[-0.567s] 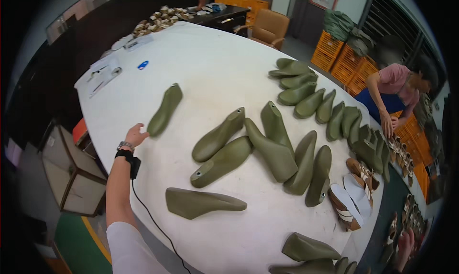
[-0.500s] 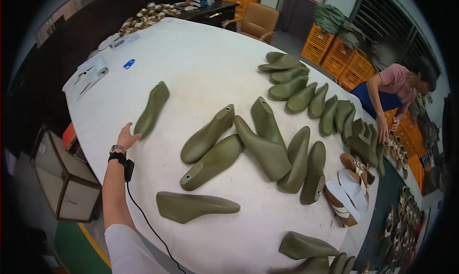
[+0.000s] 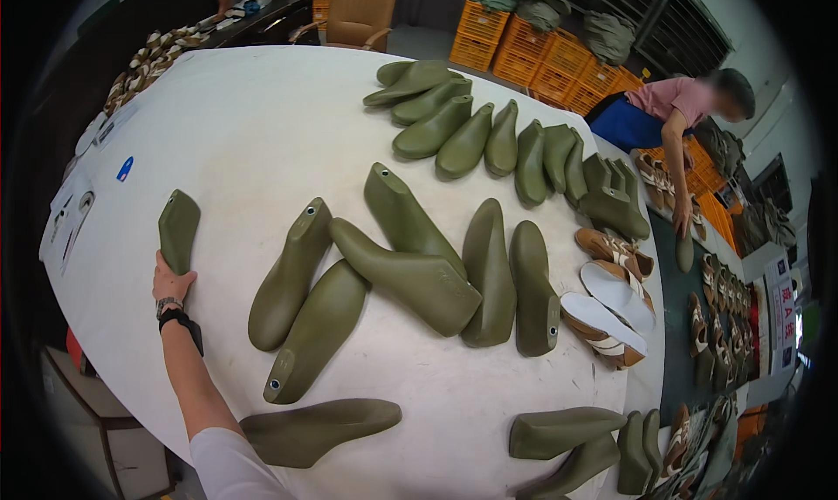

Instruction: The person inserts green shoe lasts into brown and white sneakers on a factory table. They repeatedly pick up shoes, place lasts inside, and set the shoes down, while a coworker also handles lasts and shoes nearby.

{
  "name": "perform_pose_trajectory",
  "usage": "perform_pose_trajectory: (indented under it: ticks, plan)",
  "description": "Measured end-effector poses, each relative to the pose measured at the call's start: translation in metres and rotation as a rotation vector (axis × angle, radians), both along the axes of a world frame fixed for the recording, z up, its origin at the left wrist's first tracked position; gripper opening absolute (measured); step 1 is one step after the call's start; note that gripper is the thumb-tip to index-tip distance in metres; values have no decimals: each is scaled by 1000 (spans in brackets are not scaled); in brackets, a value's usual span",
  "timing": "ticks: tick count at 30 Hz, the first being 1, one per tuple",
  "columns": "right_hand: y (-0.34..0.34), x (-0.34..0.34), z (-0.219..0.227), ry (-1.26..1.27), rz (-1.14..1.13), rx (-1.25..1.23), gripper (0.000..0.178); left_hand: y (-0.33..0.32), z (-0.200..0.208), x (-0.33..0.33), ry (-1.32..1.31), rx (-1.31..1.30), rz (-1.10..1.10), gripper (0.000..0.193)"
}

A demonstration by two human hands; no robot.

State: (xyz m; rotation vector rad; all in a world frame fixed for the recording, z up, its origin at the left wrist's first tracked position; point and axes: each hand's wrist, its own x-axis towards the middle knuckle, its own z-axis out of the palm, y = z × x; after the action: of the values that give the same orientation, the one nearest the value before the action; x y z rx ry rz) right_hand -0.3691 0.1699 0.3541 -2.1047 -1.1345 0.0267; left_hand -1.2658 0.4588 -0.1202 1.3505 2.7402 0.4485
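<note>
My left hand (image 3: 172, 280) is at the left of the white table, its fingers and thumb closed around the near end of an olive-green shoe last (image 3: 180, 225). The last's far end points away from me, and its gripped end is hidden by the hand. In the middle lie more green lasts, among them a slanted last (image 3: 410, 277) that rests across a longer last (image 3: 406, 212). Close to my left forearm is another last (image 3: 327, 426), lying on its side and partly covered by the sleeve. My right hand is out of view.
A curved row of lasts (image 3: 463, 142) lines the table's far right side. Brown-and-white shoes (image 3: 615, 254) and white insoles (image 3: 602, 321) lie at the right edge. Beyond, a co-worker (image 3: 672, 116) reaches toward rows of shoes. A blue tag (image 3: 126, 168) lies far left.
My left hand, earlier with fingers spread beside the last's near end, now has hold of it. The view has turned right, and the co-worker's arm reaches lower over the shoe rows.
</note>
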Motion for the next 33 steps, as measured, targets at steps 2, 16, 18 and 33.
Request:
perform_pose_trajectory:
  ticks: [2, 16, 18, 33]
  plan:
    - [81, -22, -34, 16, 206, -41, 31, 0, 0, 3, 14, 38, 22, 94]
    - [270, -214, -364, -141, 649, -927, 110, -34, 23, 155, -150, 110, -606, 88]
    - [276, -222, -367, 23, 599, -806, 113, -31, 37, 164, -299, 59, -677, 83]
    - [209, -198, -391, -54, 465, -707, 81, -53, 33, 241, -899, -271, -613, 70]
